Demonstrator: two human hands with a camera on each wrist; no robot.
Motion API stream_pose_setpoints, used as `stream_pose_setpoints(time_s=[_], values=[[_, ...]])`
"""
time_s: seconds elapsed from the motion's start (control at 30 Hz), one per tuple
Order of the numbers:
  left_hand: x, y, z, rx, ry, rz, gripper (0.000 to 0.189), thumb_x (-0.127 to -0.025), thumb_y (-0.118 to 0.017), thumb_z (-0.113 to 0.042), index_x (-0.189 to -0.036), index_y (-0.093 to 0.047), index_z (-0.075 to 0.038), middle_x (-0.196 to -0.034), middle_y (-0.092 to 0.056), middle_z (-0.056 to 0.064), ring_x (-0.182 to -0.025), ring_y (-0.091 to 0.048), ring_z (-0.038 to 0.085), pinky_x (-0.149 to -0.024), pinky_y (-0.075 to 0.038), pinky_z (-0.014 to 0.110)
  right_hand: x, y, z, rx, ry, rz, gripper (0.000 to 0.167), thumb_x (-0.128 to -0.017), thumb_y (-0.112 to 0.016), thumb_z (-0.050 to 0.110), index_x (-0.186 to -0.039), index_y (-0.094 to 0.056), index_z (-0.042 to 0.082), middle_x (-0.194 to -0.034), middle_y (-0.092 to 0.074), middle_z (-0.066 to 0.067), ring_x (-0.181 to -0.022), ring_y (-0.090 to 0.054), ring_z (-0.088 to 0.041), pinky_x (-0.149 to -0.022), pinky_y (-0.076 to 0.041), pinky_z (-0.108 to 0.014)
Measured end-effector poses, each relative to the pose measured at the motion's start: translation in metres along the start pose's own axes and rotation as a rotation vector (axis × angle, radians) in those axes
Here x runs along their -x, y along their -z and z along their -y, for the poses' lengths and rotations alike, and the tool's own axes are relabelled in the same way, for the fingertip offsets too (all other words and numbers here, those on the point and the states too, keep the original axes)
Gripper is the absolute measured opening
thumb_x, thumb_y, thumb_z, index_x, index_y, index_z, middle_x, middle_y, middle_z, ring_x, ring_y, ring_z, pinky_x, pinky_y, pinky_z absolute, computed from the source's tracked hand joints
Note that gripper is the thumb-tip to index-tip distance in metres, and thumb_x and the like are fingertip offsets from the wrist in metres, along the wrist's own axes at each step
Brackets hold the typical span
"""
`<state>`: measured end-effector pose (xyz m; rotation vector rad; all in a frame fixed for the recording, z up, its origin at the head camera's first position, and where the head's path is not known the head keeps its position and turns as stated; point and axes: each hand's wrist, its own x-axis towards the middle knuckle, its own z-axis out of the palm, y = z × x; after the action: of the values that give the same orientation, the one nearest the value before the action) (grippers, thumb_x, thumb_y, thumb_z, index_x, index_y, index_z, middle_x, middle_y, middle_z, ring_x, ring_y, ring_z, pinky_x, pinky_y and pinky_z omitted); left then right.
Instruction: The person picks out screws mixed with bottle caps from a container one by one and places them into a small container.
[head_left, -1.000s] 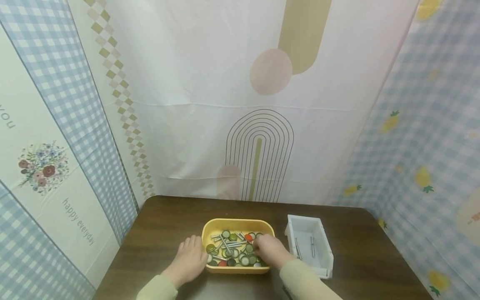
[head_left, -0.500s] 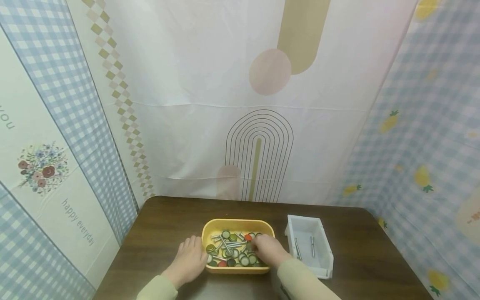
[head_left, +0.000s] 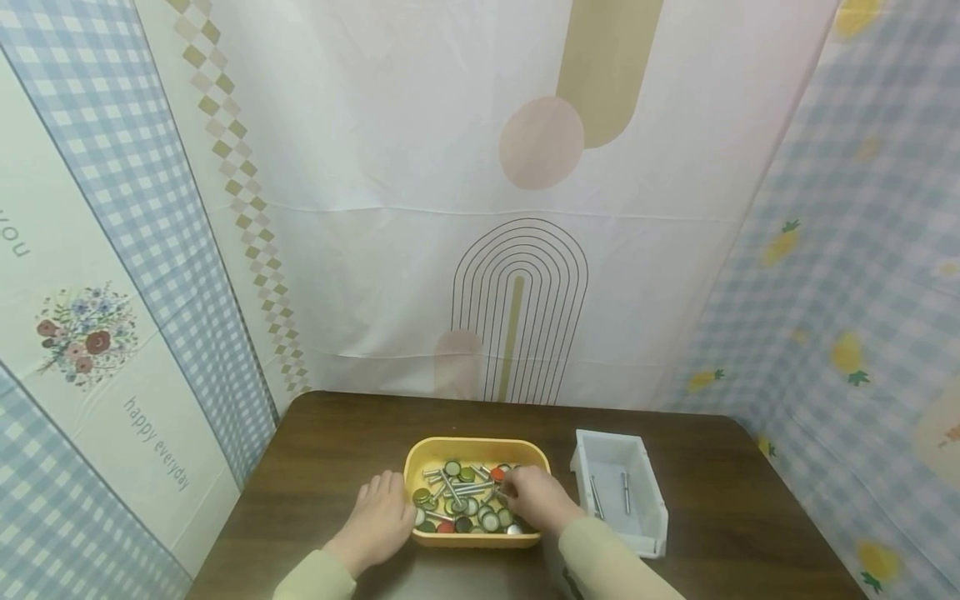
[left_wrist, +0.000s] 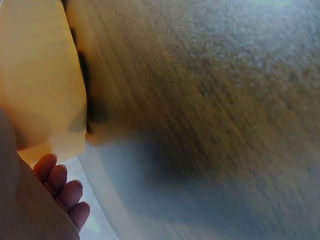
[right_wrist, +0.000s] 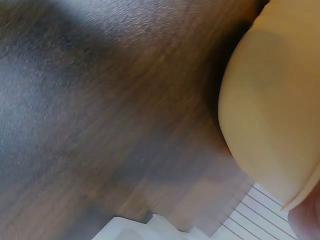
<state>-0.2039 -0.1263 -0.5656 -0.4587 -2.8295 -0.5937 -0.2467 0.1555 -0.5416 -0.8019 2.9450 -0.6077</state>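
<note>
Right hand [head_left: 536,497] has edged nearer a red cap [head_left: 497,473], lower centre, seemingly rummaging, hold unclear; left hand [head_left: 378,517] loosely braces the yellow bin [head_left: 476,541].

The right hand [head_left: 538,498] has slid a tiny bit left over the yellow box [head_left: 476,541] since one second ago. A thin silver nail [head_left: 501,496] now shows at its fingertips, where a round cap showed before. Its sleeve [head_left: 603,554] moved slightly too.
</note>
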Motion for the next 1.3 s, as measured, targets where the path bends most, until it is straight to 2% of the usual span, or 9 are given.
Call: stream_pose_setpoints(time_s=[0.07,0.27,0.53,0.67,1.03,1.17,1.3], values=[[0.0,-0.002,0.001,-0.001,0.0,-0.005,0.012,-0.085,-0.052,-0.017,-0.089,-0.044,-0.009,-0.082,-0.032,0.0,-0.077,-0.034,0.019,-0.073,-0.032,0.04,0.0,0.002,0.0,-0.05,-0.007,0.003,0.004,-0.081,-0.071,0.008,-0.083,-0.069,0.011,-0.069,-0.053,0.011,-0.062,-0.047,-0.005,-0.058,-0.044,-0.025],[0.001,-0.003,0.002,-0.009,0.01,-0.001,0.012,-0.086,-0.053,-0.017,-0.09,-0.044,-0.01,-0.082,-0.031,-0.002,-0.077,-0.034,0.019,-0.074,-0.032,0.039,-0.002,0.007,0.001,-0.223,-0.061,-0.03,0.023,-0.075,-0.065,0.002,-0.096,-0.073,0.004,-0.077,-0.062,0.007,-0.065,-0.052,-0.005,-0.059,-0.046,-0.024],[0.0,0.003,-0.001,-0.002,0.014,0.028,0.012,-0.086,-0.052,-0.017,-0.09,-0.044,-0.009,-0.082,-0.033,0.0,-0.078,-0.034,0.02,-0.076,-0.033,0.041,-0.004,0.016,0.002,-0.386,-0.178,-0.101,0.013,-0.082,-0.067,0.004,-0.095,-0.071,0.007,-0.085,-0.064,0.006,-0.078,-0.059,-0.01,-0.069,-0.05,-0.029],[0.0,0.003,-0.001,-0.001,0.024,0.043,0.012,-0.086,-0.052,-0.016,-0.091,-0.044,-0.009,-0.083,-0.033,0.0,-0.079,-0.035,0.019,-0.076,-0.034,0.041,-0.004,0.02,0.0,-0.481,-0.215,-0.121,0.014,-0.084,-0.066,0.005,-0.097,-0.07,0.004,-0.087,-0.066,0.002,-0.079,-0.06,-0.013,-0.068,-0.052,-0.029],[-0.002,0.005,-0.002,-0.007,0.027,0.059,0.013,-0.087,-0.051,-0.018,-0.092,-0.045,-0.008,-0.084,-0.034,0.001,-0.079,-0.035,0.02,-0.077,-0.034,0.042,-0.001,0.03,-0.007,-0.621,-0.251,-0.187,0.021,-0.086,-0.067,0.007,-0.104,-0.066,-0.003,-0.091,-0.068,-0.008,-0.081,-0.064,-0.017,-0.069,-0.054,-0.03],[-0.002,0.005,-0.002,-0.007,0.028,0.059,0.013,-0.087,-0.051,-0.018,-0.092,-0.045,-0.008,-0.084,-0.034,0.001,-0.079,-0.035,0.02,-0.077,-0.034,0.041,0.001,0.033,-0.013,-0.716,-0.316,-0.217,0.024,-0.086,-0.067,0.006,-0.107,-0.064,-0.006,-0.092,-0.068,-0.013,-0.082,-0.066,-0.022,-0.069,-0.054,-0.032],[-0.001,0.005,-0.002,0.0,0.033,0.061,0.012,-0.087,-0.051,-0.017,-0.092,-0.045,-0.008,-0.084,-0.035,0.001,-0.08,-0.036,0.02,-0.078,-0.034,0.042,0.007,0.041,-0.019,-0.75,-0.39,-0.24,0.024,-0.087,-0.066,0.009,-0.108,-0.064,-0.003,-0.096,-0.068,-0.016,-0.081,-0.065,-0.022,-0.07,-0.054,-0.034]])
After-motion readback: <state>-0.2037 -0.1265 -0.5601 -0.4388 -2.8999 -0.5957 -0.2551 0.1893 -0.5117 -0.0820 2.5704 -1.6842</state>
